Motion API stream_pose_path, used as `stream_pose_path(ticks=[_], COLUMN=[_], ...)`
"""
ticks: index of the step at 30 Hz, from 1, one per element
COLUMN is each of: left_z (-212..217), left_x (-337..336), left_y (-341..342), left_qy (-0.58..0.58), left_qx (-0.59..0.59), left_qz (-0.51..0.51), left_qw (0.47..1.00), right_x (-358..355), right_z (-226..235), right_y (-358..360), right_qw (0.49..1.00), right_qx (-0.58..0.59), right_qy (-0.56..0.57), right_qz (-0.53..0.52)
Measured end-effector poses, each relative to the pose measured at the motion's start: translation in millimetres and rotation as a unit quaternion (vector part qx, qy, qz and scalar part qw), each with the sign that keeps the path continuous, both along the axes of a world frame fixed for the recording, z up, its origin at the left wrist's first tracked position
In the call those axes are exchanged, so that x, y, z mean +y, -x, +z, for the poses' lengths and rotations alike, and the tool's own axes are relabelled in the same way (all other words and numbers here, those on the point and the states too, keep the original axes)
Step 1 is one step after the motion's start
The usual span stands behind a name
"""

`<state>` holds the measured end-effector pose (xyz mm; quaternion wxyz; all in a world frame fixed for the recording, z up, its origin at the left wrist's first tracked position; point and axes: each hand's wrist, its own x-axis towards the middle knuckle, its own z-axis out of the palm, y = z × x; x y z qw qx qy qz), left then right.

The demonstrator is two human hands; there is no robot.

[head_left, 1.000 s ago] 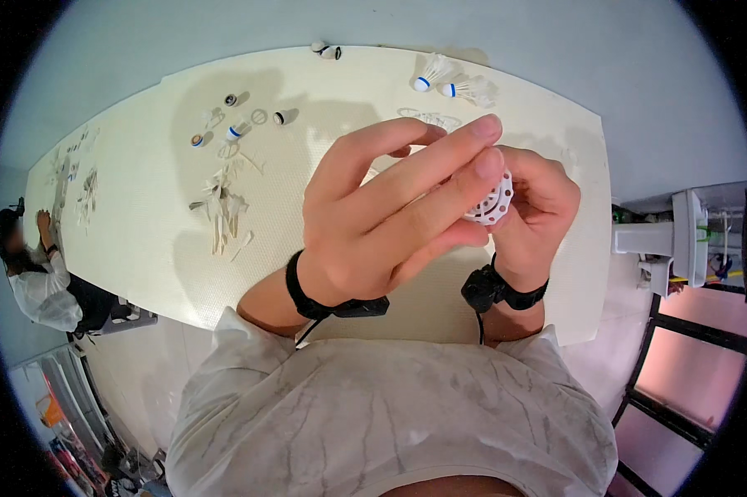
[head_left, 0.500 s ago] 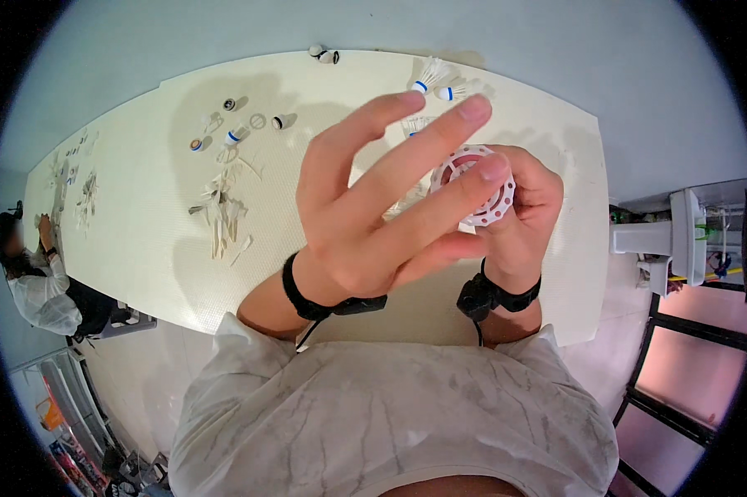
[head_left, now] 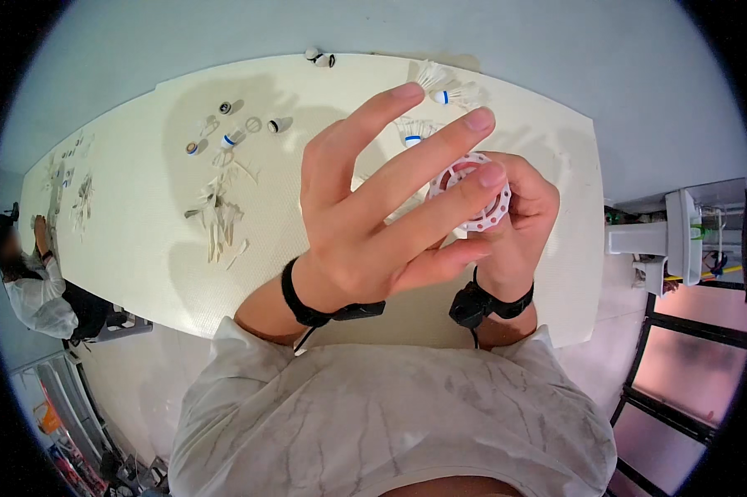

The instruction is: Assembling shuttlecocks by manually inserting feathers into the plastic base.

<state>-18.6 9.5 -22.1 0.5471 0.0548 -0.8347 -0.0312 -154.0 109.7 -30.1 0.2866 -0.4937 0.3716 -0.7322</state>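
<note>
Our right grip (head_left: 518, 224) pinches a white perforated ring (head_left: 498, 214) at two o'clock from centre; our left grip (head_left: 352, 236), spread wide, overlaps it from eight o'clock. A shuttlecock (head_left: 456, 97) lies toward the ring's twelve.

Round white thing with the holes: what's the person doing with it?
The person's right hand is holding a round, white, plastic-looking piece with holes around its rim. The left hand, fingers spread, is in front of part of it; touching is hard to tell. White feathered shuttlecocks with blue bands lie farther back on the pale table.
</note>
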Motion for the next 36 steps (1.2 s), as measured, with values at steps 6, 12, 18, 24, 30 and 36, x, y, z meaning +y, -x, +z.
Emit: stream_pose_path(ticks=[6, 12, 18, 24, 30, 36], left_z=[2, 2, 1, 0, 1, 8], left_x=[-1, -6, -8, -7, -5, -2], left_y=[0, -4, -3, -1, -3, -16], left_qy=[0.007, -0.045, -0.055, -0.048, -0.039, -0.052], left_qx=[0.003, -0.001, 0.024, 0.018, 0.019, -0.008], left_qz=[-0.001, -0.061, -0.101, -0.11, -0.1, -0.077], left_qw=[1.0, 0.997, 0.993, 0.993, 0.994, 0.996], right_x=[-3, -5, -9, -6, -2, -4], right_z=[-1, 0, -2, 0, 1, -3], right_y=[1, 3, -3, 2, 1, -2], right_qw=[0.999, 0.999, 0.999, 0.994, 0.989, 0.999], right_qx=[0.036, 0.028, -0.034, -0.055, -0.086, 0.02], right_qy=[0.0, -0.017, 0.007, -0.012, -0.028, 0.033], right_qz=[-0.017, -0.019, -0.002, 0.097, 0.12, 0.027])
